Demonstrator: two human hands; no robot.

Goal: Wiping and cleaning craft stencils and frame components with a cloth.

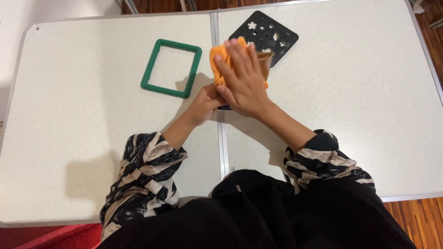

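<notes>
At table centre, right hand (244, 78) pressed flat, fingers spread toward 12 o'clock, over orange cloth (219, 57) and the flat dark-edged piece beneath, pinning both down. Left hand (205, 103), at 7 o'clock of it, closed on that piece's near edge as brace. Green frame (171, 68) at 9 o'clock, black stencil (272, 34) at 1 o'clock, kept aside on the white table (346, 115).

Orange cloth (220, 57) pressed flat over brown board (265, 62), at table centre, 12 o'clock of the body.
</notes>
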